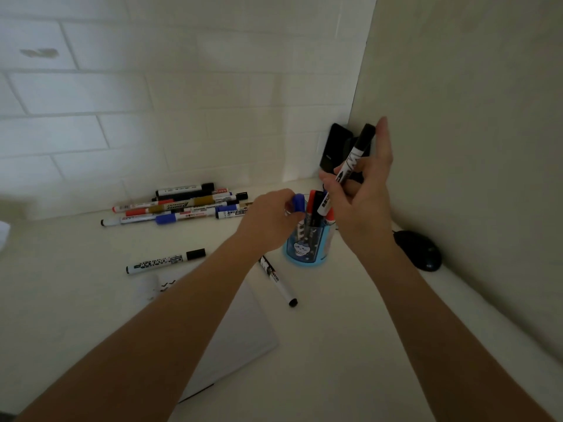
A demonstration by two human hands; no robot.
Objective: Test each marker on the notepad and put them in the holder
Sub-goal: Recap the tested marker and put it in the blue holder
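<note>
Your right hand (358, 193) grips the black marker (352, 159); lower it into the holder (306, 252) below while your left hand (268, 220) pinches the blue marker (299, 201) aside.

Notepad (243, 330) partly hidden under left forearm (182, 300); nearby marker (278, 283) far end under wrist; labels illegible.

- The pale counter (335, 345) runs back to a white tiled wall and meets a plain wall on the right.
- A loose pile of markers (179, 205) lies along the back wall, with red, blue, black and gold parts.
- A single black-capped marker (166, 261) lies apart, nearer the front.
- A second loose marker (278, 283) lies slanted just beside the holder.
- The white notepad (240, 330) lies flat, with dark check marks near its far corner.
- The blue holder (304, 251) stands upright with markers in it.
- A black mouse (418, 249) sits by the right wall.
- A black object (333, 147) stands in the corner.
</note>
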